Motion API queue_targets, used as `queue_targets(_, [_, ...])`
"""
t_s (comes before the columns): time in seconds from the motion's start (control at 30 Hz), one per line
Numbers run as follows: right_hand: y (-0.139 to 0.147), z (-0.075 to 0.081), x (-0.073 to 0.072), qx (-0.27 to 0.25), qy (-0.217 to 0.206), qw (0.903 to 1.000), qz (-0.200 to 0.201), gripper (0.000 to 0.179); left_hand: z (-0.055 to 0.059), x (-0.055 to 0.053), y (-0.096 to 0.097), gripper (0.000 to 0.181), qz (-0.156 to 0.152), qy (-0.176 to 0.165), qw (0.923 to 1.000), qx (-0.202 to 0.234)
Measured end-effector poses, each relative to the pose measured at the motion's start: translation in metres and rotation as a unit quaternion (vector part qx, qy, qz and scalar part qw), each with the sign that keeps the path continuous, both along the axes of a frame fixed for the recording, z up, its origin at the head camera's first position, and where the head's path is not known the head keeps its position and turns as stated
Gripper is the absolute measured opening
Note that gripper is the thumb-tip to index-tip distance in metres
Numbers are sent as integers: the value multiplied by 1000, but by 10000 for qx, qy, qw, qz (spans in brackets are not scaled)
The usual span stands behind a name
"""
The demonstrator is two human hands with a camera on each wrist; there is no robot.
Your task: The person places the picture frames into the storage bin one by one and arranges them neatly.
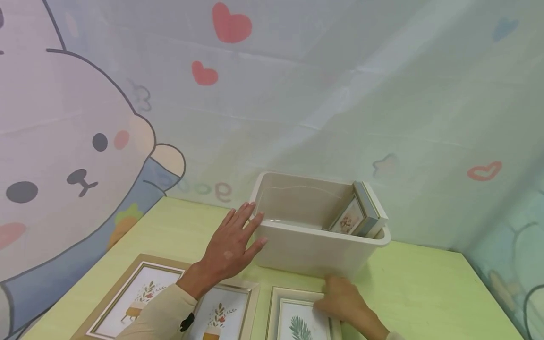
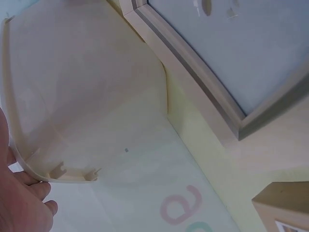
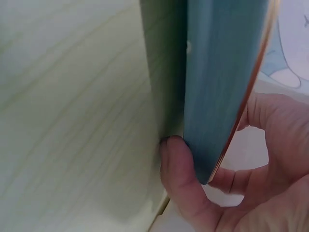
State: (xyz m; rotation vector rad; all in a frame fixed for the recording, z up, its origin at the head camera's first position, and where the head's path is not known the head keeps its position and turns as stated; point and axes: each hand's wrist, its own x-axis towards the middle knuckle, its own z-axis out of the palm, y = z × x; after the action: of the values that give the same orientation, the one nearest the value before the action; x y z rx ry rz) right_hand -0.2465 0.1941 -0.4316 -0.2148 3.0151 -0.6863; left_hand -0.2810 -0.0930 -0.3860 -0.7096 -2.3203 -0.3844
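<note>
Leaf-print frame: lay face up on the counter, just in front of the bin; whether its far right corner was raised could not be told.
Right hand: fingers pinched that corner's edge between them, presumably because the edge offered the easiest hold.
Left hand: fingers nearly straight and slightly spread, touching the bin's near left corner, perhaps to steady it.
Framed pictures in the bin: at least 2 stood tilted at the right end, whose wall seemingly propped them.
Plant-print frames: 2 lay face up at left.
Poses: left palm down, forearm reaching forward; right wrist angled inward, fingers curled.
</note>
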Motion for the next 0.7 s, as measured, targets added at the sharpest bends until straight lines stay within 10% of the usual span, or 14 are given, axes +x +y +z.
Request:
queue_targets(0.2, [18,6,-1,-1295,-1089,9829,727,18,1,1,1,57,6,-100,9999,-7])
queue_targets(0.47, [44,24,-11,-2679,-2720,9075,1750,40,2,1,0,57,27,-192,9998,-38])
queue_targets(0.7, [57,19,-15,-3212,-3173,8706,1954,42,1,1,0,58,41,-261,9996,-12])
